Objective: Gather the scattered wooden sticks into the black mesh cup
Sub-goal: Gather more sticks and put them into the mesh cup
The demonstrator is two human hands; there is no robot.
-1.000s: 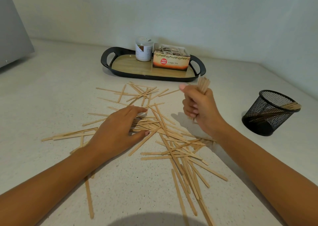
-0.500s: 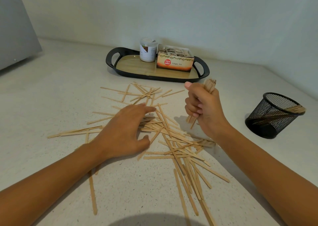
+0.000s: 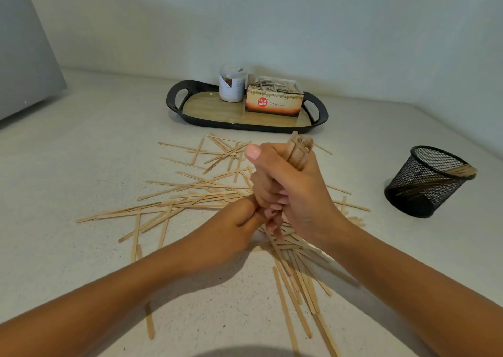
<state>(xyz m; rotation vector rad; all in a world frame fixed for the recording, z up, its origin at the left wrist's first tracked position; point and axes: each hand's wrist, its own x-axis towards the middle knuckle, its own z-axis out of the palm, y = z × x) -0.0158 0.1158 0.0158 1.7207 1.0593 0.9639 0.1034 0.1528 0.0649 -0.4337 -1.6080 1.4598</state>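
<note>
Sticks (image 3: 190, 190) lie scattered on the counter (image 3: 81, 247), spread to the left of the fingers, beyond them and back under both wrists. The right hand (image 3: 296, 190) is closed in a fist round an upright bundle (image 3: 299, 147) whose tips stand above the knuckles. The left hand (image 3: 236, 223) has its fingers curled against the underside of that fist; whether they pinch a stick is hidden. The cup (image 3: 424, 182) stands well to the right of the fingers across bare counter, with a few sticks leaning on its rim. The tray (image 3: 177, 103) sits beyond the fingertips, near the wall. Half a second ago the left hand lay flat on the pile, apart from the right; now it has come up to touch it.
</note>
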